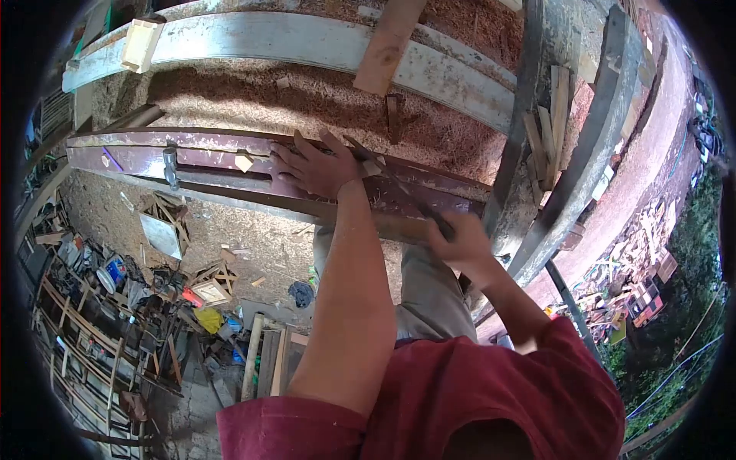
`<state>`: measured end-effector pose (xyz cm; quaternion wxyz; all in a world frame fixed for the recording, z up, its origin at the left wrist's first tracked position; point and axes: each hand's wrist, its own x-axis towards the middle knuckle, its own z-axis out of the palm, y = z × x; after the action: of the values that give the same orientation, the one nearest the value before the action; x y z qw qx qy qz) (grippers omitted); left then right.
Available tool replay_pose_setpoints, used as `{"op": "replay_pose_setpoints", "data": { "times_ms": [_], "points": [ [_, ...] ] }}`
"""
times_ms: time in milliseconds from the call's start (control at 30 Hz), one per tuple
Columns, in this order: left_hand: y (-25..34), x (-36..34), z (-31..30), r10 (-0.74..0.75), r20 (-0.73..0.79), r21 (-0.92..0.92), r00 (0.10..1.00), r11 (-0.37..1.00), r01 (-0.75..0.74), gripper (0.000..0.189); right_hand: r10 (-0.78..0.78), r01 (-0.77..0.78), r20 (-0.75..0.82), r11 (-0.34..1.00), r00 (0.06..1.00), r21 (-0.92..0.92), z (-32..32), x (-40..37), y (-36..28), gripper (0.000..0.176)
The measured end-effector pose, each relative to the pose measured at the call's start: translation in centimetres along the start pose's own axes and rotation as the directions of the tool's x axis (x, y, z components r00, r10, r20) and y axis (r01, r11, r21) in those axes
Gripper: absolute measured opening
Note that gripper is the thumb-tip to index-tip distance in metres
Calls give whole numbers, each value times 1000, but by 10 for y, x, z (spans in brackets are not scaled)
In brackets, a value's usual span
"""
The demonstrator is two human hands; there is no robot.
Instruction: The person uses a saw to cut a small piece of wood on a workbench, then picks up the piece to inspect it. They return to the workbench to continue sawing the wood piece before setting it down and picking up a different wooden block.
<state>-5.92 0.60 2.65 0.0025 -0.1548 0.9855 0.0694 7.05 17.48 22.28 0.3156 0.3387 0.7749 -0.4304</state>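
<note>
My left hand (313,167) lies flat with spread fingers on a long purple-brown wooden beam (146,159) that runs across the view. My right hand (458,244) grips the dark handle of a thin chisel-like tool (387,176), whose tip rests on the beam just right of my left hand, beside a small pale wood chip (373,166). A hammer (170,165) lies across the beam to the left, with a light wood block (244,162) between it and my left hand.
A grey beam (291,40) runs behind, with a plank (387,42) leaning across it and sawdust between. Upright timbers (594,138) stand at the right. Scrap wood, cans and tools litter the ground at lower left (146,307).
</note>
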Motion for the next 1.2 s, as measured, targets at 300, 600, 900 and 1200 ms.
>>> {"op": "replay_pose_setpoints", "data": {
  "times_ms": [300, 600, 900, 1200],
  "points": [
    [6, 4, -5, -1, 22, 29, 1000, 1000, 1, 54, 5, -5, 37, 1000, 999, -7, -10, -11, 13, 30],
    [2, 1, -3, 4, 23, 61, 1000, 998, -5, 58, 62, -66, 92, 997, 994, 47, -14, -17, 8, 38],
    [7, 1, -4, 3, 26, 80, 1000, 997, -5, 61, -38, 36, 62, 998, 997, 44, -21, -12, 11, 36],
    [0, 3, 0, 23, 34, 40, 999, 999, -25, 62, -58, 57, 2, 994, 998, 97, -8, -22, 31, 43]
  ]
}}
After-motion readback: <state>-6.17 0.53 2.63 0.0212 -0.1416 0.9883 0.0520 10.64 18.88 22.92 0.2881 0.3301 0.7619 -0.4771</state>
